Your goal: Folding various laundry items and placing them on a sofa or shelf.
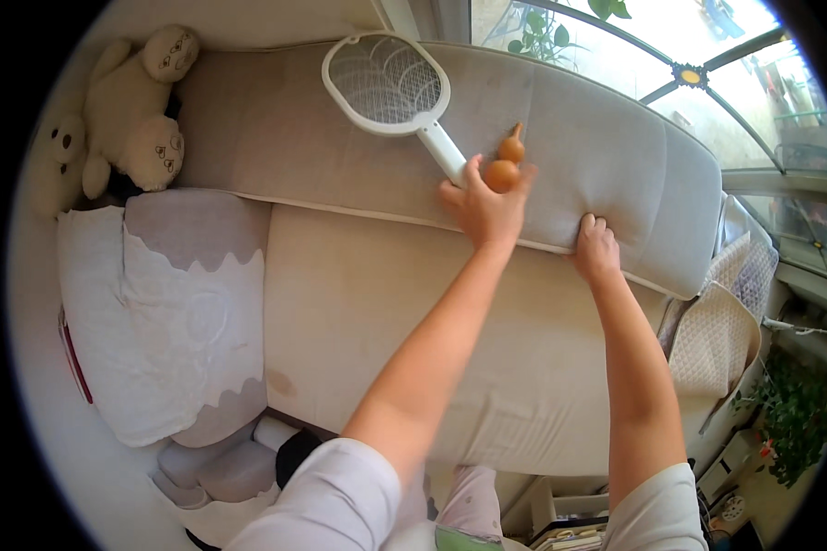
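My left hand (489,209) is at the sofa's long grey back cushion (597,138), its fingers and thumb around the lower bulb of a small orange-brown bottle gourd (503,174). The gourd's thin stem points away from me. Beside those fingers ends the handle of a white electric fly swatter (388,83), whose mesh head lies toward the far left. The hand is slightly blurred, and its palm side is hidden. Farther right, my right hand (598,248) has its fingers curled on the cushion's piped front edge, where the fabric is dented.
Cream plush toys (133,115) sit at the far left, above an armrest with a white cover (170,321). The beige seat (358,312) stretches in front of me. A quilted cloth (717,340) hangs at the right end, near a leafy plant (799,413). Windows line the back right.
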Available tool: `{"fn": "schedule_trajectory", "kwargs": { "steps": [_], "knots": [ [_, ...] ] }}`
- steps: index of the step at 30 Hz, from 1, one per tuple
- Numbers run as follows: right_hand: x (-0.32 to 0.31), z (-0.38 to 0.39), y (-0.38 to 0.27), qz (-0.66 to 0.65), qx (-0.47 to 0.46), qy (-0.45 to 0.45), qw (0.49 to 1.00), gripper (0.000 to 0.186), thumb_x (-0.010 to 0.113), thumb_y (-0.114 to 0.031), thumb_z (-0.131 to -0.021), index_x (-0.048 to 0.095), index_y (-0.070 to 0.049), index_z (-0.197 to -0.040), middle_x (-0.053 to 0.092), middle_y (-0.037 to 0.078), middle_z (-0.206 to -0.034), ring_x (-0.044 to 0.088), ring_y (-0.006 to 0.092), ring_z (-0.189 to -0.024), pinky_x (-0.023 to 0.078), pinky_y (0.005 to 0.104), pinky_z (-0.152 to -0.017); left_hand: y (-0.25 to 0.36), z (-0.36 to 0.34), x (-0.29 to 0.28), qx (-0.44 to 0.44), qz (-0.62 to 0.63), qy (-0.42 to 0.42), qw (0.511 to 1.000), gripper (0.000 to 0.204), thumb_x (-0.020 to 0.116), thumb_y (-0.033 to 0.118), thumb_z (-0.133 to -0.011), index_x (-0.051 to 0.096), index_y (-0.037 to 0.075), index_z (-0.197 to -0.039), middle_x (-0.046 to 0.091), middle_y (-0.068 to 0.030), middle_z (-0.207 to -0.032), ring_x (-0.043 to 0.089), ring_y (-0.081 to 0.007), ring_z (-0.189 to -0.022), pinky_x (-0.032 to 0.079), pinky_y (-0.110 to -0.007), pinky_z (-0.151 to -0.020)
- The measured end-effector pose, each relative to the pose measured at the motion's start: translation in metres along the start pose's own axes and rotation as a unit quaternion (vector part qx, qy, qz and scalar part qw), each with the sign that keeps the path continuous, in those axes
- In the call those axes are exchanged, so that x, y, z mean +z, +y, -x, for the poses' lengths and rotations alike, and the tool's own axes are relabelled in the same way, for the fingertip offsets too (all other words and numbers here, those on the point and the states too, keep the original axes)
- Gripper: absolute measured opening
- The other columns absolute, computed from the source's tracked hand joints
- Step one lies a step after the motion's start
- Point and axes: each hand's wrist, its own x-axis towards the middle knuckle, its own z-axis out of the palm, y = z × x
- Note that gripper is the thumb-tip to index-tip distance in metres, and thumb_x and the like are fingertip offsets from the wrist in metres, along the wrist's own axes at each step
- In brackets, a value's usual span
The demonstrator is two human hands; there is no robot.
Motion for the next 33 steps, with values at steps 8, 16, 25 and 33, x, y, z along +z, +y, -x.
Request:
{"fn": "schedule_trajectory", "kwargs": {
  "steps": [8,16,25,33],
  "knots": [
    [0.005,-0.007,-0.004,-0.003,-0.015,-0.027,1.0,0.061,0.076,-0.019,-0.053,0.037,-0.003,-0.097,0.048,0.018,-0.098,0.051,0.0334,-0.091,0.044,0.0383,-0.076,0.014,-0.004,0.003,-0.09,-0.068,0.031,0.993,0.044,0.072,0.024,-0.052,0.054,0.009,-0.089,0.029,-0.0182,-0.112,0.035,-0.0345,-0.096,0.039,-0.04,-0.075],
    [-0.001,-0.007,0.009,0.024,-0.001,-0.016,1.0,0.067,0.076,-0.021,-0.054,0.034,-0.004,-0.103,0.046,0.019,-0.103,0.047,0.035,-0.097,0.041,0.039,-0.081,-0.107,0.091,-0.106,0.114,0.072,-0.109,0.985,0.039,0.071,0.017,-0.049,0.052,0.009,-0.082,0.042,-0.016,-0.103,0.045,-0.0302,-0.091,0.042,-0.035,-0.074],
    [0.068,0.16,0.05,-0.32,-0.126,0.065,0.937,0.073,0.063,-0.005,-0.069,0.02,-0.005,-0.128,0.036,0.021,-0.123,0.043,0.0322,-0.108,0.038,0.0379,-0.088,-0.253,0.298,-0.418,0.02,-0.08,-0.267,0.96,0.037,0.071,0.022,-0.048,0.056,0.016,-0.081,0.039,-0.0185,-0.105,0.048,-0.0369,-0.092,0.043,-0.036,-0.076],
    [0.127,0.556,0.014,-0.143,-0.037,-0.377,0.914,0.067,0.064,-0.013,-0.067,0.026,-0.003,-0.122,0.055,0.007,-0.071,0.054,0.0209,-0.069,0.044,0.032,-0.07,-0.317,0.434,-0.565,-0.174,-0.128,-0.162,0.963,0.039,0.071,0.024,-0.046,0.055,0.014,-0.08,0.04,-0.0159,-0.101,0.048,-0.0339,-0.089,0.043,-0.035,-0.076]
  ]
}}
